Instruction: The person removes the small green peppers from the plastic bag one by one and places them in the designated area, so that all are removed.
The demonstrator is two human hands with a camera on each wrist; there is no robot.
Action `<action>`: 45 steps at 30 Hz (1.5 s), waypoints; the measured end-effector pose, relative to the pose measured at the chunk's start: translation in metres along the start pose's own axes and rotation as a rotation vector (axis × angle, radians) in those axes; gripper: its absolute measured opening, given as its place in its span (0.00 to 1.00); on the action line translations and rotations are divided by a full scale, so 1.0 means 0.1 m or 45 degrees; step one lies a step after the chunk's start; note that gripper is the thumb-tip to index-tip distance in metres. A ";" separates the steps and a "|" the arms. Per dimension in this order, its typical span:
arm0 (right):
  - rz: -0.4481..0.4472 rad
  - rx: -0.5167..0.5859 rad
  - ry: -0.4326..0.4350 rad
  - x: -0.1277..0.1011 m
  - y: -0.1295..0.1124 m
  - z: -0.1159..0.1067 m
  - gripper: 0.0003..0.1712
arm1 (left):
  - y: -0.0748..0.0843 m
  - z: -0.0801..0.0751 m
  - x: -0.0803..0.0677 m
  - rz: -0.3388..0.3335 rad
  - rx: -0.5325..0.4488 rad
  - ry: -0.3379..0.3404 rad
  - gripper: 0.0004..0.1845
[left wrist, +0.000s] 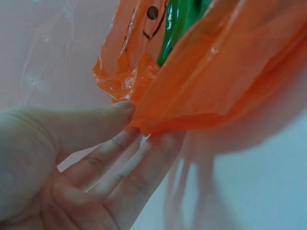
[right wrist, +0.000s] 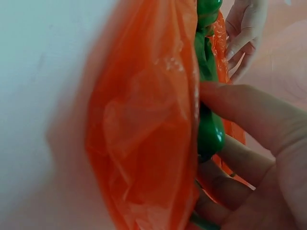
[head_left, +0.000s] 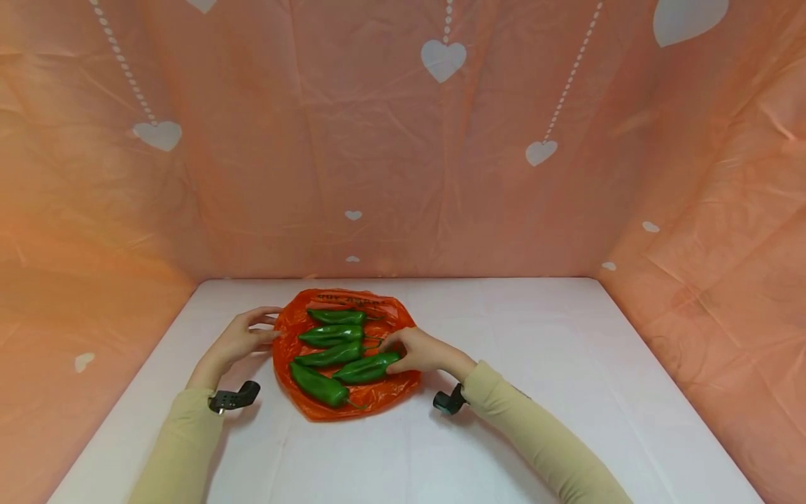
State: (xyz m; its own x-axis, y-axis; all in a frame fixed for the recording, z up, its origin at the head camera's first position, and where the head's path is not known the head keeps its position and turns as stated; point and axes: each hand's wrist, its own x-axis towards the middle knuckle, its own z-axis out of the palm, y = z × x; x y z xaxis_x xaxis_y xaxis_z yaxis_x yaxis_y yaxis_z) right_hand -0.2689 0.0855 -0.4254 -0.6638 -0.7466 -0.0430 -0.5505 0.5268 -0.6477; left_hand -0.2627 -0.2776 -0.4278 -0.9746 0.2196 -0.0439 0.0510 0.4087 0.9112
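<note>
Several long green peppers lie side by side on an orange plastic bag (head_left: 400, 316) with dark print. My left hand (head_left: 242, 334) is at the bag's left edge; in the left wrist view its thumb lies on the orange film (left wrist: 187, 91) and the fingers are under it, pinching the rim. At the bag's right side, my right hand (head_left: 418, 350) grips the blunt end of one green pepper (head_left: 365, 369), thumb on the near side and fingers on the far side. The right wrist view shows that pepper (right wrist: 211, 136) between thumb and fingers, partly hidden by the raised bag wall (right wrist: 144, 120).
The bag rests on a white table (head_left: 504, 434). Orange cloth (head_left: 390, 161) with white hearts stands around the back and both sides. Another green pepper (head_left: 317, 385) lies nearest the table's front, its stem pointing right. Each wrist carries a black camera (head_left: 234, 399).
</note>
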 end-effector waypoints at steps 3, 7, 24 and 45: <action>0.001 -0.015 -0.013 0.01 -0.01 0.00 0.21 | 0.00 0.00 0.00 -0.011 -0.005 0.006 0.29; 0.005 -0.040 -0.027 0.01 -0.03 0.01 0.21 | -0.01 -0.01 -0.01 -0.011 -0.011 0.010 0.29; -0.039 -0.024 -0.025 -0.07 -0.01 -0.04 0.19 | 0.01 -0.01 0.01 -0.007 -0.001 0.007 0.28; -0.017 0.285 0.178 -0.19 -0.01 -0.14 0.27 | 0.03 0.00 -0.02 -0.020 0.014 0.005 0.28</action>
State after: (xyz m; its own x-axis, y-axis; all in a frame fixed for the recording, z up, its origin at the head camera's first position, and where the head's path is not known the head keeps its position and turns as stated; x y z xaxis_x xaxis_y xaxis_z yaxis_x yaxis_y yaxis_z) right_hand -0.2625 0.1051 -0.4127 -0.7293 -0.6814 0.0621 -0.4442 0.4025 -0.8004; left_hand -0.2607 -0.2771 -0.4248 -0.9761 0.2099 -0.0567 0.0380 0.4216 0.9060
